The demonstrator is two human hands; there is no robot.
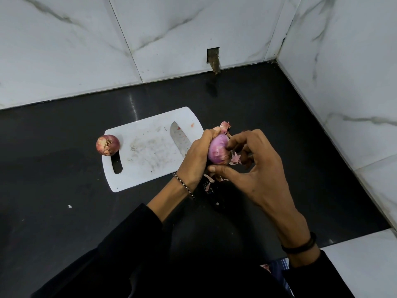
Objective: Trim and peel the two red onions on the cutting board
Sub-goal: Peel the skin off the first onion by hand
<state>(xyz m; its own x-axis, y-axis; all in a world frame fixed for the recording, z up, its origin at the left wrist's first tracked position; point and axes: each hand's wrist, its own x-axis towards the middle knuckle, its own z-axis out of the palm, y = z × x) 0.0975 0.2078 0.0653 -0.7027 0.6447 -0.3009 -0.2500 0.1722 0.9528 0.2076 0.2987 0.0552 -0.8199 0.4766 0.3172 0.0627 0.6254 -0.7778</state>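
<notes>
Fingers (pixel 211 133) of the left hand (pixel 196 158) curled round the half-peeled onion (pixel 219 152), and the right hand (pixel 260 177) gripped it from three o'clock, just past the cutting board (pixel 148 168). At the board's nine o'clock edge sat the unpeeled onion (pixel 107 145), the knife (pixel 180 138) lying between.

Glossy black counter (pixel 64 168); matt scuffed plastic cutting board (pixel 150 151); metal blade (pixel 180 138).

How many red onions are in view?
2. The unpeeled red onion sits at the left edge of the white plastic cutting board. The partly peeled red onion is held by the left hand and right hand, right of the board. None seems hidden.
</notes>
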